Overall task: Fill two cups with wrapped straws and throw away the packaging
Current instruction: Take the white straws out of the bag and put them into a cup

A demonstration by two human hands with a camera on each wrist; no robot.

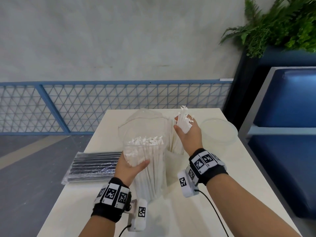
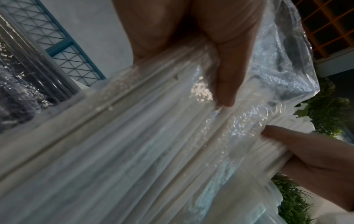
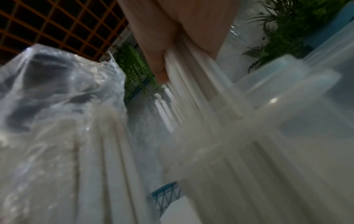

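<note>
My left hand [image 1: 132, 165] grips a clear plastic bag [image 1: 148, 168] of white wrapped straws, held upright over the table; its thumb [image 2: 226, 84] presses the film. My right hand [image 1: 187, 135] holds a bundle of wrapped straws [image 1: 183, 117] by its upper part. The bundle's lower ends stand in a translucent cup [image 1: 174, 168] just right of the bag. In the right wrist view the bundle [image 3: 191, 78] runs down into that cup [image 3: 277, 136], with the bag [image 3: 47, 106] on the left. A second translucent cup [image 1: 220, 142] stands further right with nothing in it.
A sealed pack of black straws [image 1: 95, 166] lies at the left edge of the cream table [image 1: 222, 185]. A blue padded bench [image 1: 287, 103] stands to the right, with a plant [image 1: 277, 24] behind it. A blue mesh railing [image 1: 85, 106] runs beyond the table.
</note>
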